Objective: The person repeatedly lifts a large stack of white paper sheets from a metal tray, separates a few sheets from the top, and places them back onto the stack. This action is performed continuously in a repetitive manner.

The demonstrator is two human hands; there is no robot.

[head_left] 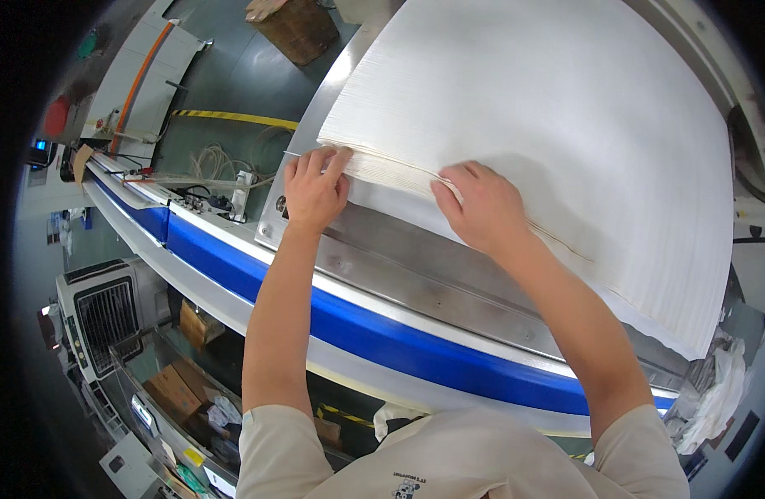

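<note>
A thick stack of thin white sheets (pixel 549 108), fabric or paper, lies on a metal table. Its layers show along the near left edge. My left hand (pixel 316 187) is at the stack's left corner, fingers bent over the edge and thumb beside them, gripping the layers. Further right on the same edge, my right hand (pixel 482 206) is closed, thumb and fingertips pinching the edge of the sheets. A thin yellowish line (pixel 561 243), perhaps a cord or fold, runs along the top near this edge and passes under my right hand.
The metal table top (pixel 432 287) borders the stack, with a long blue strip (pixel 366 333) along its near side. Cables (pixel 212 162) lie on the floor at left. A brown box (pixel 292 29) stands beyond the table. Crumpled white plastic (pixel 715 395) hangs at right.
</note>
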